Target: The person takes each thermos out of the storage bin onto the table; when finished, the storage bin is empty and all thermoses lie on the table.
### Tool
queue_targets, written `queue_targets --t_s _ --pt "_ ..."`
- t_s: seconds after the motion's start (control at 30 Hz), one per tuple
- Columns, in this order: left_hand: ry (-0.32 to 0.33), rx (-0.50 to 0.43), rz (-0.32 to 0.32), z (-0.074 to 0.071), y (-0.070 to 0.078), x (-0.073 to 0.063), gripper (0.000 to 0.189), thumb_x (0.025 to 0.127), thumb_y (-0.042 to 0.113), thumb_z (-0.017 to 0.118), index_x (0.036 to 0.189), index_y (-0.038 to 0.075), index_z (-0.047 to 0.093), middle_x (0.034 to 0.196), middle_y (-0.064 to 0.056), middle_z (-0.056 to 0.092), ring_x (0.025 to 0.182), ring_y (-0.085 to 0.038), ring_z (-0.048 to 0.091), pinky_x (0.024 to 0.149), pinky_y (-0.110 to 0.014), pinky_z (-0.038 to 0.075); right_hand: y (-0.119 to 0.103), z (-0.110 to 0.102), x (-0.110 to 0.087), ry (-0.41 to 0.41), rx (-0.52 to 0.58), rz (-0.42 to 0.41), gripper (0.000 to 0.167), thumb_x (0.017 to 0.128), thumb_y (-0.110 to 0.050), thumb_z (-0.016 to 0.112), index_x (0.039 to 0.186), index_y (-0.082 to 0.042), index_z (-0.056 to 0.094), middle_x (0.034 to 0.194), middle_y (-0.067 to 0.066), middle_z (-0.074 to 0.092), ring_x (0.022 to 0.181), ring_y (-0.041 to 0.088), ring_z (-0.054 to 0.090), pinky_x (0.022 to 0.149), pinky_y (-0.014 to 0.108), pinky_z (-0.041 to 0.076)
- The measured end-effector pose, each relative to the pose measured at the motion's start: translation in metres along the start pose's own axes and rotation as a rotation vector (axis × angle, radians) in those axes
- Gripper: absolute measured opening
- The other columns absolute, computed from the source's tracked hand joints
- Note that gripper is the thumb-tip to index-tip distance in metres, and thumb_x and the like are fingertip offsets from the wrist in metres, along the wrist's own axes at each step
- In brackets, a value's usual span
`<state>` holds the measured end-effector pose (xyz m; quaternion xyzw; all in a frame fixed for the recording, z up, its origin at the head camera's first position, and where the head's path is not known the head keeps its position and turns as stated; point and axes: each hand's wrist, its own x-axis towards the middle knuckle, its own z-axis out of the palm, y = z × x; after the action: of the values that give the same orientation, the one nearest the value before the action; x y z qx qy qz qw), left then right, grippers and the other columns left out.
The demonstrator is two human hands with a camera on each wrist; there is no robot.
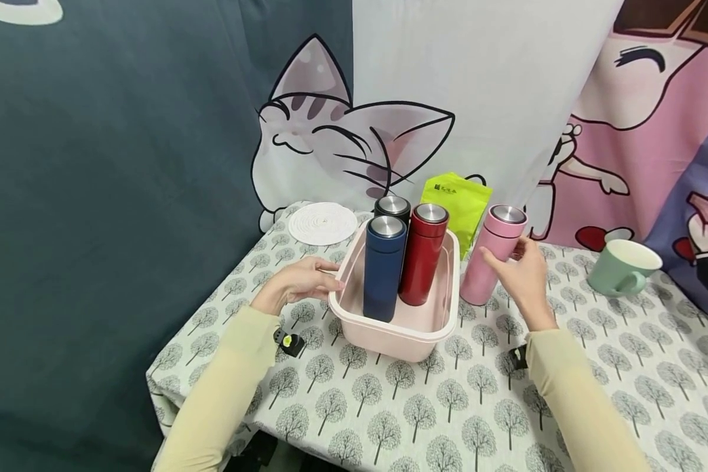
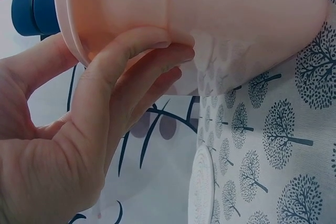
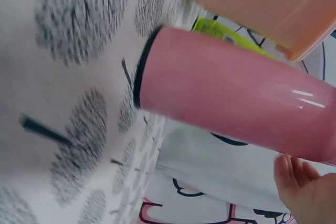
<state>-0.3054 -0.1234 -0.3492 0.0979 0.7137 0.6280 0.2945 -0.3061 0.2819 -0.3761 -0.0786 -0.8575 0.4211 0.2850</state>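
Note:
A pale pink plastic basin (image 1: 396, 333) sits on the table and holds a blue thermos (image 1: 383, 275), a red thermos (image 1: 423, 259) and a black-topped one (image 1: 393, 206) mostly hidden behind them. My left hand (image 1: 303, 282) grips the basin's left rim; in the left wrist view its fingers (image 2: 131, 51) lie against the outer wall. To the right of the basin, my right hand (image 1: 520, 278) holds a pink thermos (image 1: 486, 262) by its upper body, the thumb in front. That thermos leans a little, and whether its base touches the cloth I cannot tell.
Behind the basin's left side lies a round white mat (image 1: 322, 223). A lime-green bag (image 1: 460, 203) stands behind the basin. Toward the right back is a green mug (image 1: 624, 267). The tree-print cloth (image 1: 383, 426) covers the table, and printed curtains (image 1: 484, 59) hang behind it.

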Motion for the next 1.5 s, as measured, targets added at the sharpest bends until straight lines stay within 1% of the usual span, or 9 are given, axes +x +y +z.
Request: queue_targets --t_s 0.1,0.17,0.23,0.3,0.43,0.67,0.93,1.23,1.5 --pt "-0.003 -0.005 -0.005 0.001 0.000 0.002 0.061 0.092 -0.006 0.056 0.147 -0.012 0.029 0.139 -0.039 0.044 0.128 -0.048 0.049 0.098 -0.039 0.057 -0.001 -0.003 -0.009 0.135 0.106 0.026 0.070 0.078 -0.042 0.081 0.129 -0.003 0.053 0.113 0.001 0.057 0.103 0.014 0.055 0.097 0.029 0.049" --pt "-0.003 -0.005 -0.008 0.002 0.000 0.003 0.061 0.092 -0.006 0.056 0.147 -0.011 0.030 0.139 -0.038 0.044 0.128 -0.048 0.048 0.098 -0.039 0.057 -0.004 -0.004 -0.016 0.220 0.182 -0.011 0.062 0.076 -0.035 0.084 0.123 -0.005 0.057 0.107 -0.007 0.057 0.097 0.007 0.056 0.095 0.020 0.049" --pt "-0.001 -0.002 -0.008 0.001 0.000 0.003 0.062 0.092 -0.006 0.056 0.147 -0.011 0.029 0.139 -0.038 0.044 0.128 -0.048 0.048 0.098 -0.039 0.057 -0.010 -0.004 -0.025 0.256 0.258 -0.075 0.055 0.075 -0.025 0.086 0.118 -0.004 0.060 0.102 -0.008 0.060 0.093 0.005 0.058 0.093 0.015 0.050" --pt "0.004 0.004 -0.009 0.001 0.000 0.002 0.062 0.091 -0.007 0.056 0.147 -0.011 0.028 0.139 -0.038 0.045 0.128 -0.048 0.048 0.098 -0.039 0.056 -0.020 -0.004 -0.034 0.223 0.325 -0.116 0.050 0.075 -0.017 0.086 0.117 -0.003 0.061 0.103 -0.003 0.064 0.093 0.005 0.060 0.093 0.015 0.051" --pt "0.013 0.007 -0.012 0.000 0.000 0.001 0.063 0.092 -0.006 0.056 0.148 -0.011 0.027 0.139 -0.036 0.045 0.129 -0.047 0.048 0.100 -0.039 0.056 -0.040 0.003 -0.046 0.057 0.370 -0.115 0.051 0.077 -0.013 0.084 0.121 -0.003 0.060 0.115 0.010 0.067 0.103 0.011 0.063 0.098 0.018 0.052" --pt "0.016 0.009 -0.010 0.000 -0.001 0.001 0.063 0.091 -0.005 0.057 0.147 -0.011 0.028 0.138 -0.036 0.047 0.128 -0.047 0.049 0.101 -0.040 0.055 -0.060 0.030 -0.036 -0.163 0.279 -0.137 0.067 0.077 -0.027 0.085 0.131 -0.001 0.055 0.128 0.016 0.064 0.119 0.028 0.062 0.104 0.034 0.053" --pt "0.027 0.015 -0.009 0.000 -0.002 0.001 0.064 0.090 -0.004 0.058 0.147 -0.012 0.028 0.136 -0.035 0.050 0.124 -0.045 0.054 0.100 -0.041 0.055 -0.069 0.054 -0.025 -0.301 0.154 -0.139 0.080 0.072 -0.046 0.085 0.136 -0.009 0.055 0.127 0.015 0.065 0.117 0.030 0.063 0.100 0.045 0.055" --pt "0.021 0.023 -0.002 0.001 -0.001 0.000 0.063 0.091 -0.005 0.057 0.147 -0.012 0.028 0.137 -0.036 0.048 0.126 -0.047 0.051 0.099 -0.040 0.056 -0.076 0.063 -0.023 -0.351 0.103 -0.144 0.069 0.075 -0.041 0.084 0.128 -0.008 0.055 0.116 0.014 0.069 0.102 0.030 0.068 0.087 0.044 0.060" --pt "0.031 0.034 -0.008 0.002 -0.002 -0.001 0.063 0.091 -0.004 0.058 0.146 -0.012 0.029 0.136 -0.035 0.050 0.124 -0.044 0.054 0.098 -0.039 0.057 -0.075 0.065 -0.029 -0.232 0.073 -0.191 0.055 0.074 -0.031 0.084 0.118 -0.009 0.060 0.105 0.013 0.072 0.091 0.027 0.068 0.077 0.039 0.059"
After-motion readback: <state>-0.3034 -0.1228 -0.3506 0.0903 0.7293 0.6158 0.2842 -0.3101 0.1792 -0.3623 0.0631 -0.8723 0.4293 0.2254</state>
